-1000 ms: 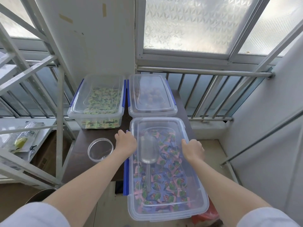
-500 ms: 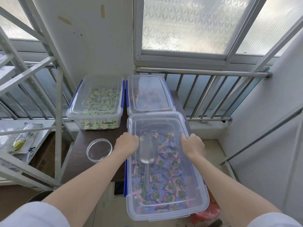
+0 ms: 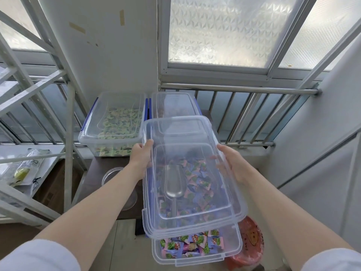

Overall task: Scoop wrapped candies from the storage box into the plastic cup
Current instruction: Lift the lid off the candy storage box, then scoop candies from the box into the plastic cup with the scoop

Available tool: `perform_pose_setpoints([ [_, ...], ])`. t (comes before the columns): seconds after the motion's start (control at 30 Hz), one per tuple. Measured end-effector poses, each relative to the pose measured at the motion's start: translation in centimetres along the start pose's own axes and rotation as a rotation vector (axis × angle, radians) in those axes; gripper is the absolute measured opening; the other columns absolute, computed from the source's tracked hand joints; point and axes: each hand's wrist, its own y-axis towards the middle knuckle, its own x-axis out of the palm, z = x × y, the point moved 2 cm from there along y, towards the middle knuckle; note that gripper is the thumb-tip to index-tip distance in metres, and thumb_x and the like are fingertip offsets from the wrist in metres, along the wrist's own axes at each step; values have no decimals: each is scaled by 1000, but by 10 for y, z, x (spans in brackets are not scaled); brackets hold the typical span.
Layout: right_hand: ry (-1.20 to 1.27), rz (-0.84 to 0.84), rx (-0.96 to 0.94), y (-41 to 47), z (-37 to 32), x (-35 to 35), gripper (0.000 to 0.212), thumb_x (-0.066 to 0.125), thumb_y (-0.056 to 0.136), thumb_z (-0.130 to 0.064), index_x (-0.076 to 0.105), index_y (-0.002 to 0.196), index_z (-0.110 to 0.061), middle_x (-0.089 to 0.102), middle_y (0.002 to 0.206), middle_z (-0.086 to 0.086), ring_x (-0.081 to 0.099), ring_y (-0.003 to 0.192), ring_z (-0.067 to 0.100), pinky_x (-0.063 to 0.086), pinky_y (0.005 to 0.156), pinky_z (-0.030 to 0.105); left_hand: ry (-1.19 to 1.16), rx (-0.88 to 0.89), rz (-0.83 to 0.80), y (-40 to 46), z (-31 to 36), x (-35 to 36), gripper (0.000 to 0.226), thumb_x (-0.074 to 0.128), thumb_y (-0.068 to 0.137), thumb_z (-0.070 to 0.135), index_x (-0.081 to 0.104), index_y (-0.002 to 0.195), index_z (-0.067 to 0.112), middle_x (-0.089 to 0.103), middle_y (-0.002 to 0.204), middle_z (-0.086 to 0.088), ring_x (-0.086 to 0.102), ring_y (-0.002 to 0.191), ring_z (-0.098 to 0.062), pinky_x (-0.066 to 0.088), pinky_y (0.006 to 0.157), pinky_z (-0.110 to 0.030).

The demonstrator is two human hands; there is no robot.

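Observation:
The nearest storage box (image 3: 197,260) holds pink, blue and green wrapped candies (image 3: 190,246) and a metal scoop (image 3: 174,183) lying on them. Its clear lid (image 3: 230,204) is lifted off the box and held above it. My left hand (image 3: 141,155) grips the lid's left edge, and my right hand (image 3: 229,160) grips its right edge. The clear plastic cup (image 3: 110,174) stands on the dark table to the left of the box, partly hidden behind my left forearm.
Two closed clear boxes stand at the back of the dark table (image 3: 93,184): one with green candies (image 3: 114,124), one with brown contents (image 3: 173,104). A white metal rack (image 3: 68,133) rises at the left, a railing (image 3: 244,118) behind, a red bag (image 3: 248,247) on the floor at right.
Both hands have lifted the lid off the nearest box and raised it; before, it lay shut on the box. The box's near end with candies now shows uncovered.

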Motion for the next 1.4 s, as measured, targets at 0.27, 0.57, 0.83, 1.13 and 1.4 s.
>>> perform_pose_setpoints([
  [0.27,336,-321,38,9,27,-8,97,92,44,-30,54,131,-12,72,114,9,72,87,25,60,76,39,-87,94,66,23,23,-23,20,45,94,34,45,88,14,43,72,-1,42,55,-15,43,58,-31],
  [0.57,623,-146,-42,70,-23,53,24,50,94,-18,58,117,-19,76,99,2,75,81,17,54,82,40,887,360,-40,50,4,-76,34,55,89,30,65,118,16,64,121,-7,55,114,-26,39,94,-32],
  [0.83,451,116,34,129,-31,79,31,51,96,-16,57,123,-2,71,79,8,66,67,25,54,62,32,1368,33,-636,31,-4,-99,104,63,59,73,15,147,44,16,155,-2,16,142,-32,26,113,-48],
  [1.13,-416,580,84,135,-26,86,50,60,84,-22,48,130,-4,41,137,17,37,124,36,38,90,40,1534,-10,-684,20,6,-94,88,75,57,40,27,130,35,35,119,0,58,99,-24,56,83,-36],
  [1.4,-494,312,-523,69,-53,140,21,57,88,-11,62,108,-9,61,105,7,57,98,23,45,82,28,1277,352,-482,17,50,-83,81,65,51,46,44,127,29,52,123,7,54,111,-14,50,93,-38],
])
